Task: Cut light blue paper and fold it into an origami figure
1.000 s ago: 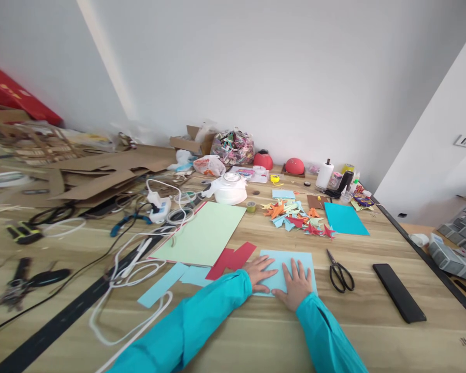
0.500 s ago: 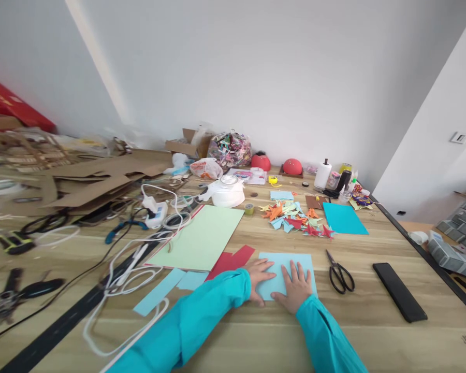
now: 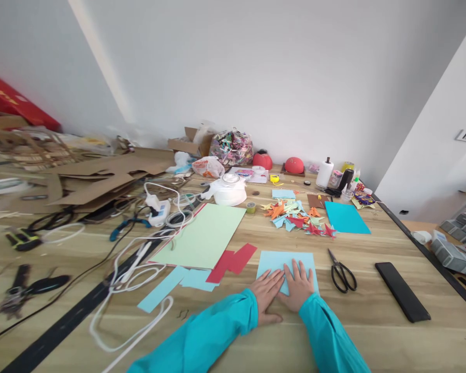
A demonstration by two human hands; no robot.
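Note:
A light blue sheet of paper [image 3: 270, 258] lies flat on the wooden table in front of me. My left hand [image 3: 266, 295] rests flat over its lower left part, fingers stretched out and thumb on the table. Over the lower right part, my right hand [image 3: 298, 285] is spread with its palm down. The fingertips of both hands come close together near the sheet's middle. Black-handled scissors [image 3: 341, 273] lie to the right of the sheet. Red paper strips [image 3: 233, 260] and light blue offcuts [image 3: 163, 289] lie to the left.
A pale green stack of sheets [image 3: 202, 233] lies left of centre beside a white cable [image 3: 114, 295]. Beyond my hands is a pile of folded paper shapes [image 3: 295, 215], with a turquoise sheet [image 3: 347, 217] beside it. A black phone-like slab [image 3: 402, 291] lies at right.
My left hand has slid right and toward me across the light blue sheet, closer to my right hand. Both hands stay flat. The view has shifted slightly.

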